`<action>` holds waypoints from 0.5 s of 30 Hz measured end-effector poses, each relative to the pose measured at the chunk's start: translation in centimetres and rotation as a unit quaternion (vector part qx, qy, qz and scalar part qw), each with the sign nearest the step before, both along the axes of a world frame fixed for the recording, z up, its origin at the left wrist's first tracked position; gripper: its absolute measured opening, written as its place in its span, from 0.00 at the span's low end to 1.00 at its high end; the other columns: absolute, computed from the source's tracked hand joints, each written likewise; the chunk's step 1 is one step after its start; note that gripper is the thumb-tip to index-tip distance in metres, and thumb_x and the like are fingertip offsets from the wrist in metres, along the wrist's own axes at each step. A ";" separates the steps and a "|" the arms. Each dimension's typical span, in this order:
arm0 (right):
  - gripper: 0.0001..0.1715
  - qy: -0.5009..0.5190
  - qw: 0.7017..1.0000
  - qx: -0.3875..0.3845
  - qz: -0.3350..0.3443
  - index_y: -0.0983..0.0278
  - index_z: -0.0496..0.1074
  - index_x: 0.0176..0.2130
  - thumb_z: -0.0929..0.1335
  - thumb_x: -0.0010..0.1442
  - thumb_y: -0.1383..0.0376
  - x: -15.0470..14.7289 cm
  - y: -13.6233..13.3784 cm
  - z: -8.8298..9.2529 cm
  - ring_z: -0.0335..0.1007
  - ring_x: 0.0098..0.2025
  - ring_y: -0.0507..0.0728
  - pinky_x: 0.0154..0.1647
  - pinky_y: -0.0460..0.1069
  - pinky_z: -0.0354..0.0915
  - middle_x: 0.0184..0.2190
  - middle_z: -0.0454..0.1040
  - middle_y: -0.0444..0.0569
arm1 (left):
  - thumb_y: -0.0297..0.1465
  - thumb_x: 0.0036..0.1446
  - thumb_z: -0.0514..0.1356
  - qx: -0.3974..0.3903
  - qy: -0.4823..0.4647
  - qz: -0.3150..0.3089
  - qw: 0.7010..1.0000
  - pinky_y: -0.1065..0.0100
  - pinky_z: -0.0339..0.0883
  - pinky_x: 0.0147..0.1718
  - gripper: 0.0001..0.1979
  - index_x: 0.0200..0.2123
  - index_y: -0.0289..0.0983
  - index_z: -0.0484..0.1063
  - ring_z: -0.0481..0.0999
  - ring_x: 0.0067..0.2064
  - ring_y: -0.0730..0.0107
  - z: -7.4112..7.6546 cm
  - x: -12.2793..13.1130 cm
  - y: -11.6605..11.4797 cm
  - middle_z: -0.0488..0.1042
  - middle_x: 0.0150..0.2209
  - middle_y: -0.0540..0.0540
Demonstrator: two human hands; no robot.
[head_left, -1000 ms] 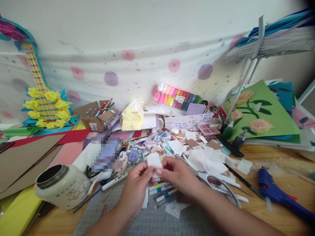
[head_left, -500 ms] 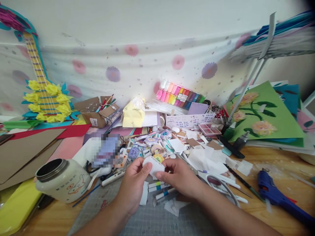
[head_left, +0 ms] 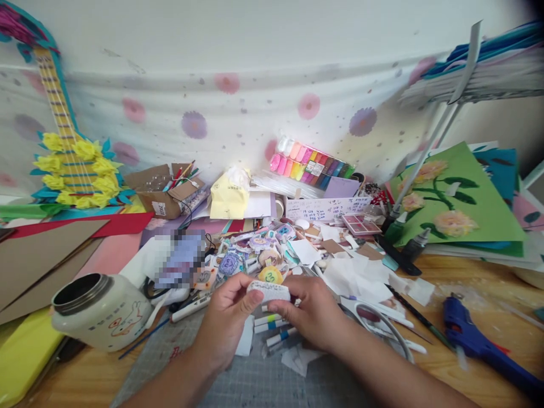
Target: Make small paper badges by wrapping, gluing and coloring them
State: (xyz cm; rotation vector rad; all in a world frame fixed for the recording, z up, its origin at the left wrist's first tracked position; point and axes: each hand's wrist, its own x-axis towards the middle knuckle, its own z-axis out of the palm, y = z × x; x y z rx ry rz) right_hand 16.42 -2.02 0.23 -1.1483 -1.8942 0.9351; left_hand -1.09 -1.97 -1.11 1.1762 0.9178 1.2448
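Observation:
Both of my hands hold a small white textured foam piece [head_left: 269, 291] above a grey cutting mat [head_left: 255, 379]. My left hand [head_left: 225, 323] pinches its left end with thumb and fingers. My right hand [head_left: 312, 311] grips its right end. The piece lies nearly flat, edge toward me. Just behind it is a heap of cut-out stickers [head_left: 255, 258], with a yellow round one [head_left: 271, 275] closest. Several markers [head_left: 276, 328] lie on the mat under my hands.
A cream jar [head_left: 100, 311] with a dark open mouth stands at the left. A blue glue gun [head_left: 471, 334] lies at the right. White paper scraps [head_left: 361, 275], a cardboard box [head_left: 165, 195], a clay set [head_left: 310, 165] and green flower artwork [head_left: 454, 198] crowd the back.
The foam piece has been tipped from facing me upright to lying nearly flat between my hands. My hands dropped slightly lower; the view shifted a little.

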 end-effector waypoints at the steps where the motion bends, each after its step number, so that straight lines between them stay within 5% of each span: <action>1: 0.20 -0.020 0.999 0.036 0.007 0.65 0.68 0.22 0.69 0.57 0.53 0.2 -0.1 0.1 0.59 0.27 0.54 0.30 0.48 0.54 0.22 0.65 0.45 | 0.36 0.47 0.68 0.020 0.022 -0.013 0.999 0.70 0.62 0.31 0.09 0.31 0.38 0.75 0.69 0.31 0.68 0.3 -0.2 0.0 0.73 0.27 0.51; 4: 0.17 -0.057 0.986 0.153 0.042 0.65 0.73 0.26 0.67 0.61 0.57 0.6 -0.4 0.5 0.64 0.27 0.54 0.30 0.48 0.57 0.22 0.69 0.47 | 0.31 0.46 0.69 0.123 0.104 -0.025 0.987 0.67 0.66 0.35 0.06 0.31 0.40 0.79 0.75 0.34 0.63 1.1 -0.8 -0.3 0.78 0.30 0.47; 8: 0.14 0.073 0.958 0.270 0.058 0.65 0.75 0.41 0.70 0.59 0.58 0.9 -0.7 0.6 0.72 0.37 0.57 0.38 0.49 0.68 0.34 0.75 0.54 | 0.26 0.47 0.67 0.240 0.161 0.003 0.957 0.63 0.69 0.36 0.06 0.30 0.42 0.80 0.77 0.33 0.61 1.8 -1.3 -0.9 0.80 0.30 0.45; 15: 0.10 0.113 0.942 0.311 0.051 0.64 0.75 0.41 0.71 0.57 0.63 0.7 -1.2 1.2 0.73 0.35 0.55 0.37 0.49 0.71 0.34 0.75 0.54 | 0.23 0.47 0.67 0.281 0.144 0.013 0.949 0.58 0.71 0.37 0.13 0.34 0.48 0.80 0.78 0.33 0.59 1.9 -1.1 -1.8 0.81 0.30 0.47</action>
